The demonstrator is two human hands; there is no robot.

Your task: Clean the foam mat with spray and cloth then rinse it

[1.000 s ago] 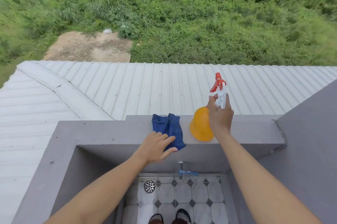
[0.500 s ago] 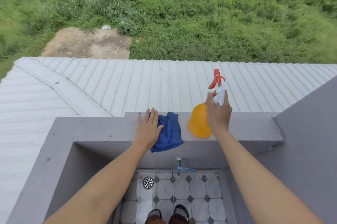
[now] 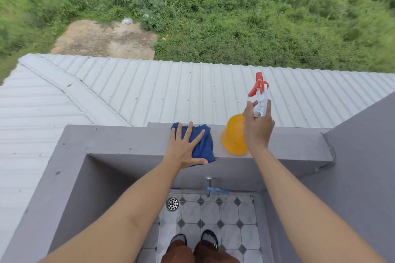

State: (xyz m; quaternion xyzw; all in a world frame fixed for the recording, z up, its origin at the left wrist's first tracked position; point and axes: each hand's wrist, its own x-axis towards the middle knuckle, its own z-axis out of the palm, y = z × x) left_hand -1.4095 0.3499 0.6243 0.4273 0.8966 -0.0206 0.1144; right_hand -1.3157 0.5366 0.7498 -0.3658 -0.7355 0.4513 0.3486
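Presently the left hand (image 3: 185, 149) lies flat, fingers spread, on the folded blue cloth (image 3: 203, 145) atop the grey concrete ledge (image 3: 119, 140), while the right hand (image 3: 257, 128) grips the upright orange spray bottle (image 3: 236, 134) just right of the cloth; no foam mat is visible.

Hidden, cropped and blurred parts around the grey ledge (image 3: 119, 140)

On the ledge, the left hand (image 3: 185, 149) lies flat over the near-left part of the blue cloth (image 3: 204, 145), hiding it; the right hand (image 3: 257, 129) covers the neck and right side of the orange spray bottle (image 3: 234, 137), so the grip on the white-and-red trigger head (image 3: 259, 96) is only partly seen. Below the ledge, the person's feet (image 3: 193, 241) are cut by the bottom edge. Beyond the ledge, the vegetation (image 3: 363, 16) blurs toward the corners, and a pale scrap (image 3: 127, 20) is too small to identify.
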